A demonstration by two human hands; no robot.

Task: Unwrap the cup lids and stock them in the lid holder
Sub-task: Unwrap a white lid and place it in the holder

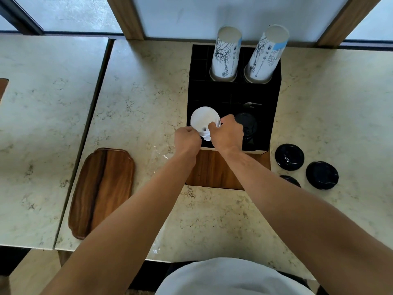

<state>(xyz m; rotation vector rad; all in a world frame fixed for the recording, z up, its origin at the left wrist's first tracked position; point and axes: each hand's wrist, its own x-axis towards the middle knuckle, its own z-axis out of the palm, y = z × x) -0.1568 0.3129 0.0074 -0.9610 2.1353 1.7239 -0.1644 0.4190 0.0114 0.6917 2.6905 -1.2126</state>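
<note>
A stack of white cup lids (204,120) sits at the front left slot of the black lid holder (268,107). My left hand (187,140) pinches the stack's near edge. On the stack's right side, my right hand (228,133) grips it from above. Black lids (246,124) fill the front right slot, partly hidden by my right hand. Clear plastic wrap (158,152) lies crumpled on the counter under my left forearm.
Two stacks of printed paper cups (226,54) (265,55) stand in the holder's back slots. Three loose black lids (289,157) (322,175) (290,180) lie on the marble counter to the right. A wooden tray (102,192) rests at the left.
</note>
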